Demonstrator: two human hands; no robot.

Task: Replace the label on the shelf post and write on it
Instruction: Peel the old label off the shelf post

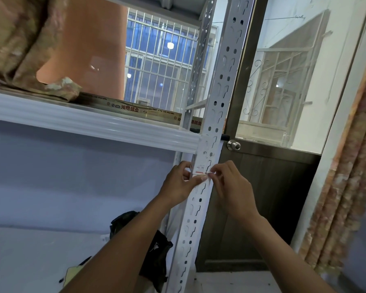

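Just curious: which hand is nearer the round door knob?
The right hand. It is just below the door knob, while the left hand is across the shelf post.

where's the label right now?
Head view, centre-right: the label sits on the white shelf post, just below the shelf beam, between the left hand and right hand.

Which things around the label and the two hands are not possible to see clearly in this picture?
- Label text, head view: too small, partly behind left hand fingertips.
- Right hand grip: fingers hide what it pinches.
- Shelf post: cut off by top and bottom edges.
- Black object on the lower shelf: partly behind the left forearm.
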